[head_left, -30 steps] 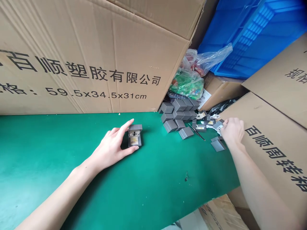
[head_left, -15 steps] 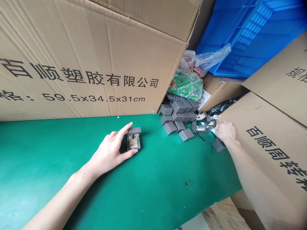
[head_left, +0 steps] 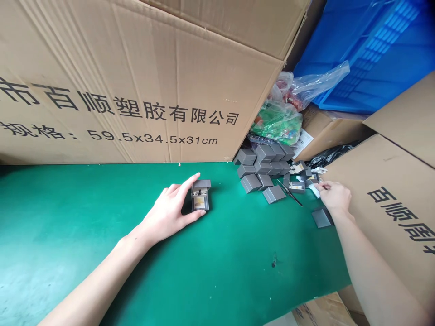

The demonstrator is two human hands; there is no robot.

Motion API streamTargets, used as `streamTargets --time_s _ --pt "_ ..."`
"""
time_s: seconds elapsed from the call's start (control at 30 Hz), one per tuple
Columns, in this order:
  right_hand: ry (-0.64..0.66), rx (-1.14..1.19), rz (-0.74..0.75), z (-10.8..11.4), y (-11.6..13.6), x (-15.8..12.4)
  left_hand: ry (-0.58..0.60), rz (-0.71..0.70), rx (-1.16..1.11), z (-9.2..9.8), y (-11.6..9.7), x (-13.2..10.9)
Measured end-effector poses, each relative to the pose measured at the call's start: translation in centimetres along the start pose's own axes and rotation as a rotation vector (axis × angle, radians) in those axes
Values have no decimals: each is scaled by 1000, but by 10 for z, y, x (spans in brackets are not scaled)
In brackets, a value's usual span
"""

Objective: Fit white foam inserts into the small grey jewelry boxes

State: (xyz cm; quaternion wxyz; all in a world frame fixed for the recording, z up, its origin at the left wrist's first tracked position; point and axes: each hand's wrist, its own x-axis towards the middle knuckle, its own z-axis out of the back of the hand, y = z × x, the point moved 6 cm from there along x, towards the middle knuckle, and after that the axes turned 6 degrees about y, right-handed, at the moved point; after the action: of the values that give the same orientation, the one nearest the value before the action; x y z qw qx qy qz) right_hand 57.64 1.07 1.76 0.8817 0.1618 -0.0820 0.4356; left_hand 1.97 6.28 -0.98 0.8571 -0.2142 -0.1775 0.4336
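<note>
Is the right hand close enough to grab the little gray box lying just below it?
Probably yes. The right hand sits right beside the little gray box, and nothing seems to stand between them. Only the green mat lies around it, and the pile of gray boxes is off to the other side.

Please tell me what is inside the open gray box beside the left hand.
The gray box holds a dark cross-shaped piece and a yellowish card; anything beneath them is covered.

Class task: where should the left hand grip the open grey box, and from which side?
Probably the base of the open grey box, by its long sides, from the near left, beside the left hand. The lid stands raised at the far end and may swing.
</note>
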Motion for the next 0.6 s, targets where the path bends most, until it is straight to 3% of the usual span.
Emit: streamTargets --time_s 0.3,0.6 --pt "-26 3 32 -2 4 4 5 25 -3 0 2 -1" --pt "78 -102 39 -4 13 2 23 36 1 0 1 -1"
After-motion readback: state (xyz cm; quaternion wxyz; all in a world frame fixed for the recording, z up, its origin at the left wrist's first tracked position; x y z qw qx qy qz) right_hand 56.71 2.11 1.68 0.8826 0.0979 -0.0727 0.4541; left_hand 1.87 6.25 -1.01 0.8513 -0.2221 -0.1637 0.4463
